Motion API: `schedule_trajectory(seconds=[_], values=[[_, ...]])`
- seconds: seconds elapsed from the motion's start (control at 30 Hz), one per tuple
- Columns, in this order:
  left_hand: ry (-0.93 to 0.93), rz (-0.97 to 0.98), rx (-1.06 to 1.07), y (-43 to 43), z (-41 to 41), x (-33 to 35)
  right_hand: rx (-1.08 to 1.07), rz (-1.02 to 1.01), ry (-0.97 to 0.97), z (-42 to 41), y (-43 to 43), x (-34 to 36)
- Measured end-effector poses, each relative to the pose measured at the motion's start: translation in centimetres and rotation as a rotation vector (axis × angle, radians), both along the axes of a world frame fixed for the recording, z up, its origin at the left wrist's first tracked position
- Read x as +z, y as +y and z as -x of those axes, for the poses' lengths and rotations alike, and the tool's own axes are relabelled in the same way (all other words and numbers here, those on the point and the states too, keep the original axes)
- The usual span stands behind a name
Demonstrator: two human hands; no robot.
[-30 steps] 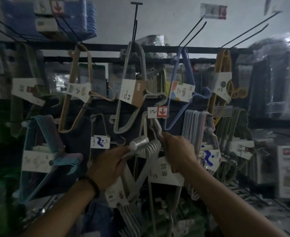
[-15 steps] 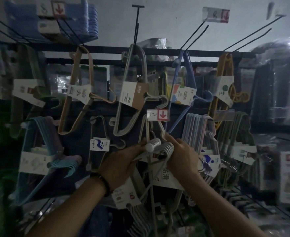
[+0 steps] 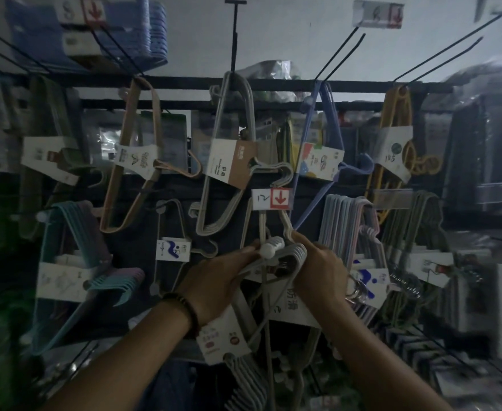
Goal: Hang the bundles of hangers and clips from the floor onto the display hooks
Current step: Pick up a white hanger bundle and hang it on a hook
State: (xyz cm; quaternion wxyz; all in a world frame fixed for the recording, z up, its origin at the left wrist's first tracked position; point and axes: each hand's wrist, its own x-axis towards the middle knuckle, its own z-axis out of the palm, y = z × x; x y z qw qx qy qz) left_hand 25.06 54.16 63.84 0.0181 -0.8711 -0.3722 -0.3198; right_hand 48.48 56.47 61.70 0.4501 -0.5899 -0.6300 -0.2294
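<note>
While both arms reach up toward the dim rack, the left hand is curled shut around the pale grey hanger bundle from the left, fingers wrapped over its bars, a dark beaded bracelet on the wrist. The right hand closes on the same bundle from the right, thumb and fingers pinched over the stacked curved tops. The bundle sits at the middle of the display, just below the price tag with a red arrow, right at the white-capped tip of the display hook. Its long axis runs steeply down, slightly leftward: the stacked hook ends point up toward the tag, and the hanger bodies with a white label trail down past the left wrist. A lilac bundle hangs just beside it on the right, a teal bundle well apart on the left. Whether the bundle already rests on the hook I cannot tell.
</note>
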Motion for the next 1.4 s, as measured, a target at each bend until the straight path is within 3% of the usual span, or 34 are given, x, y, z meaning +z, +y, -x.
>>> schedule_trajectory(seconds=[0.17,0.33,0.57,0.83,1.03,1.1,1.27,1.4], values=[[-0.057,-0.013,0.066,0.5,0.9,0.1,0.028,0.095,-0.016,1.1,2.9,1.3],[-0.026,-0.01,0.266,1.0,4.4,-1.2,0.064,0.227,0.108,2.4,6.7,2.5],[-0.147,0.122,0.356,0.5,8.1,-1.7,0.029,0.465,0.184,4.8,10.9,4.2],[-0.281,0.165,0.415,-0.1,11.3,-3.0,-0.022,0.607,0.047,5.3,12.4,3.8],[-0.4,0.074,0.435,-0.7,15.3,-3.7,0.015,0.556,-0.03,9.8,8.5,3.7],[-0.44,0.036,0.434,-1.2,16.9,-4.1,0.115,0.498,-0.105,12.6,6.1,3.8],[-0.576,-0.044,0.476,-2.5,23.4,-5.2,0.76,0.291,-0.122,22.7,-2.2,4.2],[-0.691,-0.084,0.511,-3.0,28.4,-4.5,0.68,0.347,-0.366,31.2,-3.7,2.9]])
